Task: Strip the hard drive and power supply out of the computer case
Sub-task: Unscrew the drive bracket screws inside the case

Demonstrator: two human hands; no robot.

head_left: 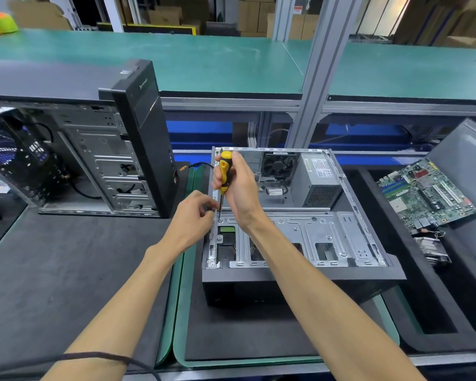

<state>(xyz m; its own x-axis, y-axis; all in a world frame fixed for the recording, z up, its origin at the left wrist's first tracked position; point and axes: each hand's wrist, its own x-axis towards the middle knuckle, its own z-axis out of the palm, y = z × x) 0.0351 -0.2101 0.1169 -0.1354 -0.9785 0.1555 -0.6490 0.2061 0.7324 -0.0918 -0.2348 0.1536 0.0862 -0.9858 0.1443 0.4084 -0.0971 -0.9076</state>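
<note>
Left hand [194, 215] pinches beside the case [300, 235] edge; right hand [238, 185] grips the upright screwdriver [224, 171].

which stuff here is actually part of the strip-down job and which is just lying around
Part of the job:
- open computer case lying flat
- power supply inside it
- screwdriver, gripped by the right hand
- screw under its tip, left hand beside it

Lying about:
- upright tower case
- loose motherboard
- heatsink
</note>
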